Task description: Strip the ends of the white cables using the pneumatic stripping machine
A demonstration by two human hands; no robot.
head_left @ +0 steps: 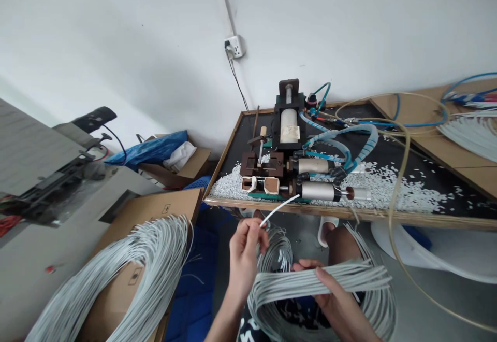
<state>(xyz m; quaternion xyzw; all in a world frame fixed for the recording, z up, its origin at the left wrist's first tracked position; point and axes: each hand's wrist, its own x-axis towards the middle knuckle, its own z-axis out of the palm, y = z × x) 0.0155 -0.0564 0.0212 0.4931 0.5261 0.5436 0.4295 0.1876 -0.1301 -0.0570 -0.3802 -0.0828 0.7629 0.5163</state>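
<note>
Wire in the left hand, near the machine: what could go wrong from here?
1. The wire pinched in the left hand curves, and its tip sits by the edge of the table in front of the machine. It may snag there or go in crooked.
2. The right hand grips the bundle at one spot only, so strands could slip and tangle.
3. The clear hose hangs close to the bundle and could snag.

Bare white wall (116, 31) behind, evenly lit, with a wall socket (236, 46) and a black cable (237, 80) hanging from it. Against it, a wood-rimmed workbench (407, 216) with a black top. Below, grey floor (423, 300), with open cardboard boxes (163, 207) to the left.
</note>
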